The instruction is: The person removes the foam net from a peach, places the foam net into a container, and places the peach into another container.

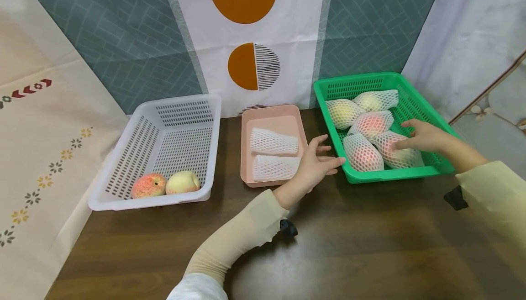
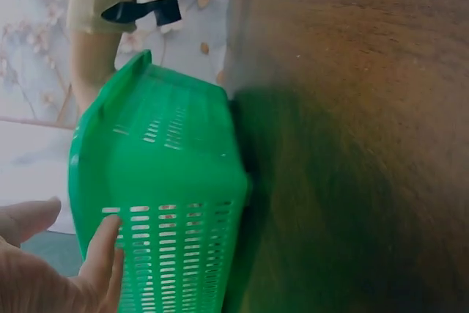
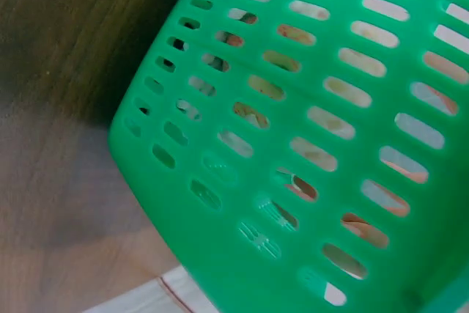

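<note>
My right hand (image 1: 429,139) is over the right part of the green basket (image 1: 431,171), fingers spread apart. One digit reaches a peach in a white foam net (image 1: 404,156); whether it touches cannot be told. More netted fruits lie beside it, among them a reddish one (image 1: 363,153) and a yellowish one (image 1: 344,113). My left hand (image 1: 314,163) is between the pink tray (image 1: 246,172) and the green basket, with fingers extended and nothing held. Its fingertips are near the basket's left front corner. Basket wall hides the right hand in the right wrist view.
Two empty foam nets, an upper one (image 1: 274,142) and a lower one (image 1: 274,167), lie in the pink tray. At left, a white basket (image 1: 164,203) contains a red peach (image 1: 149,186) and a pale yellow peach (image 1: 182,182). All stand on a dark wooden table (image 1: 349,245).
</note>
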{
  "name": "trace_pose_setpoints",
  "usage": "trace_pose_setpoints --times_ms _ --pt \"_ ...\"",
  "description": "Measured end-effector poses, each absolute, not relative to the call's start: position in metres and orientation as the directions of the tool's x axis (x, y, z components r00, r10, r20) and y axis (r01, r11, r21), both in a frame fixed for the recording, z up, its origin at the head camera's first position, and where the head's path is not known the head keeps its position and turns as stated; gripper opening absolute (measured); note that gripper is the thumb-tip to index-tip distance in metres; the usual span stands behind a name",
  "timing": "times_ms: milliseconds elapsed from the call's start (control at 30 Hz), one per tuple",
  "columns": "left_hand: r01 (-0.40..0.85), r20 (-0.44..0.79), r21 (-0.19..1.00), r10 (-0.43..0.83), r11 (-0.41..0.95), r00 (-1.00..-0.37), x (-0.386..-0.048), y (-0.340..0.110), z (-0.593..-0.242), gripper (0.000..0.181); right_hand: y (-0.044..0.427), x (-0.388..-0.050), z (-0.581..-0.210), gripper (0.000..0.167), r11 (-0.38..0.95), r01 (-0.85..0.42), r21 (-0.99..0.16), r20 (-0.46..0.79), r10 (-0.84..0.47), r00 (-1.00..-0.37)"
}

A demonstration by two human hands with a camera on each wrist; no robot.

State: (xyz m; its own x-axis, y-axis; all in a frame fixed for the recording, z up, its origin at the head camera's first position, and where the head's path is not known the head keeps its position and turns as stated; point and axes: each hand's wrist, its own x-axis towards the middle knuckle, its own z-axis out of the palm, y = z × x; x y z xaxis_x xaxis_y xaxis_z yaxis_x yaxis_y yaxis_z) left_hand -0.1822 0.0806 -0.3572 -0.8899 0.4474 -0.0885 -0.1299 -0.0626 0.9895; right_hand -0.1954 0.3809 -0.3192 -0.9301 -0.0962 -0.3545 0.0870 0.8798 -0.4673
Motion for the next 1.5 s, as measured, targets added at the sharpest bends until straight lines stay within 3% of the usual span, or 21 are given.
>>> trace_pose_setpoints --times_ms 200,667,1100,1500 --pt "-0.132 -0.068 0.984 0.428 -0.123 -0.901 -0.180 0.087 -0.358 0.073 0.381 -0.197 -0.322 0.090 0.874 0.108 -0.473 -0.397 -0.102 -0.912" --pt "-0.276 -0.191 0.948 0.410 -0.159 -0.892 -0.186 0.091 -0.354 0.068 0.386 -0.196 -0.327 0.096 0.861 0.128 -0.493 -0.470 -0.140 -0.871" --pt "-0.280 -0.199 0.949 0.417 -0.143 -0.887 -0.188 0.090 -0.355 0.070 0.383 -0.193 -0.339 0.094 0.824 0.124 -0.552 -0.420 -0.147 -0.896" --pt "-0.296 -0.209 0.944 0.430 -0.146 -0.878 -0.188 0.091 -0.356 0.070 0.383 -0.194 -0.344 0.090 0.846 0.092 -0.526 -0.393 -0.145 -0.908"
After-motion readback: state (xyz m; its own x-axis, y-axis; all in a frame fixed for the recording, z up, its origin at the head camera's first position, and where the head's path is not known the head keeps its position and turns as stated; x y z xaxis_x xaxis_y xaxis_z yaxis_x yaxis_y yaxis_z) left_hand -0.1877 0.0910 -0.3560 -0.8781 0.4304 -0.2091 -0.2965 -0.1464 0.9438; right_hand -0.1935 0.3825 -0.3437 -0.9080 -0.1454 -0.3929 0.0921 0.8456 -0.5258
